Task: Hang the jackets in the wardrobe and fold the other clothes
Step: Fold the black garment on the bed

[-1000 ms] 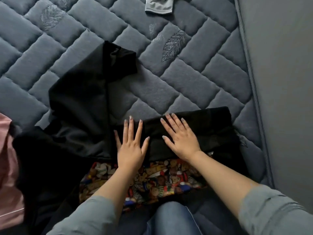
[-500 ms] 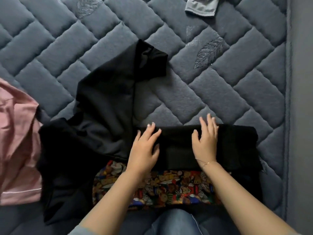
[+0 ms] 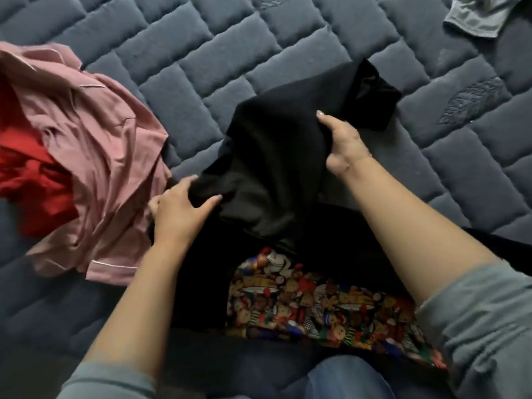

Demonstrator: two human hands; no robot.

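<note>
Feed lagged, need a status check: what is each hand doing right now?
Left hand: closed on the black garment, gripping its near-left edge.
Right hand: closed on the same garment, gripping its farther part.

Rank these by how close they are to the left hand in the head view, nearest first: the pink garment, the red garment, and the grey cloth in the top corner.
From the left hand:
1. Pink garment, just beside the hand, on its left.
2. Red garment, farther left, partly under the pink one.
3. Grey cloth, far across the mattress at the upper right corner.
</note>
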